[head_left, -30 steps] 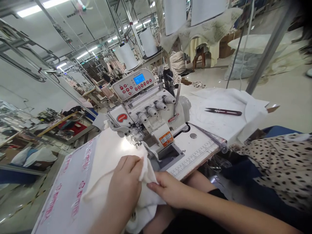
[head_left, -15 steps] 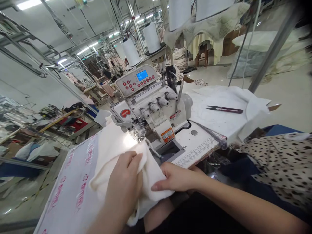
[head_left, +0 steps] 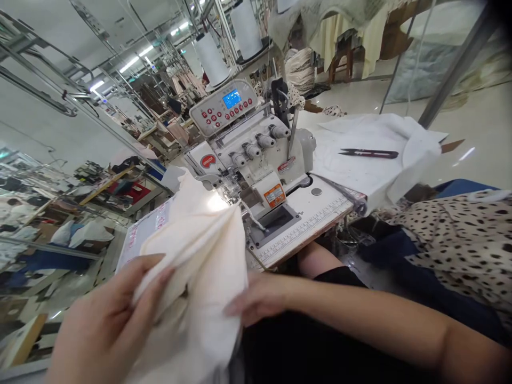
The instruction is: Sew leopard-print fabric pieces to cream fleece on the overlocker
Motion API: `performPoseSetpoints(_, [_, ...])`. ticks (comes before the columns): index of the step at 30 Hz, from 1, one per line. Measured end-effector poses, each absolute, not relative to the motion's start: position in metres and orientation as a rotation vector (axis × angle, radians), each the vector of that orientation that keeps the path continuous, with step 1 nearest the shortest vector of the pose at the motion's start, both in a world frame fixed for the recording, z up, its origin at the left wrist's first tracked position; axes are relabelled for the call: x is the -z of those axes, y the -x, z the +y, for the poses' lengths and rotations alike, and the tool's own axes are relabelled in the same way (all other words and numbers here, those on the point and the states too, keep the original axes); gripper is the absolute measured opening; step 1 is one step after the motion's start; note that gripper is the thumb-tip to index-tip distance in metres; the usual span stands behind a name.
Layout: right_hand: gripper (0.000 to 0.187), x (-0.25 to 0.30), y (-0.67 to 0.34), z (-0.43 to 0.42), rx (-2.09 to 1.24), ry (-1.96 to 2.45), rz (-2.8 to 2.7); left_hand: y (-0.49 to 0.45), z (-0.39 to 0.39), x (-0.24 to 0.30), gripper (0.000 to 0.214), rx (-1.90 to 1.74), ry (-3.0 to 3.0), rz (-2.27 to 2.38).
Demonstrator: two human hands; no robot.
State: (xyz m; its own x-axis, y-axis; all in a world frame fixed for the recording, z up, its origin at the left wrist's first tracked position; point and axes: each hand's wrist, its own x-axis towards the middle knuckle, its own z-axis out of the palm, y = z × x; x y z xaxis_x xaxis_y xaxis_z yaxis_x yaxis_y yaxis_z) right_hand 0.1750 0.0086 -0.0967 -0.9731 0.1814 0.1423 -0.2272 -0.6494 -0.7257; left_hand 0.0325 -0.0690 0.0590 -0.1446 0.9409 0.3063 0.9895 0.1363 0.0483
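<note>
A piece of cream fabric is lifted off the sewing table in front of a white overlock machine. My left hand, low at the left and close to the camera, grips the fabric's left edge, with the cloth over its fingers. Just right of the bunched cloth, my right hand has its fingers against the fabric's lower right side; how far they close on it is hidden. The fabric's far end still reaches the lit needle area of the machine.
The machine's table has a printed ruler along its front edge. Thread snips lie on white cloth at the right. A spotted fabric pile sits further right. Thread cones stand behind the machine.
Both hands have drawn the cream fabric back from the machine and raised it towards the camera. The left hand moved down and left; the view tilted downward.
</note>
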Motion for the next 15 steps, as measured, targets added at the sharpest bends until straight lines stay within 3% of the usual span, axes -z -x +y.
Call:
performPoseSetpoints(3, [0.053, 0.104, -0.162, -0.027, -2.830, -0.271, -0.935, -0.062, -0.052, -0.052, 0.031, -0.109, 2.236, -2.094])
performPoseSetpoints(7, [0.047, 0.136, -0.190, -0.027, -2.501, 0.308, -1.213, -0.067, -0.042, 0.000, 0.026, -0.558, 2.195, -2.158])
performPoseSetpoints(10, [0.046, 0.149, -0.225, -0.005, -2.221, 0.576, -1.624, -0.046, -0.048, 0.031, 0.021, -0.410, 2.163, -2.170])
performPoseSetpoints(15, [0.026, 0.120, -0.244, 0.030, -1.340, 0.703, -1.900, -0.033, -0.061, 0.038, 0.018, 0.251, 2.301, -1.933])
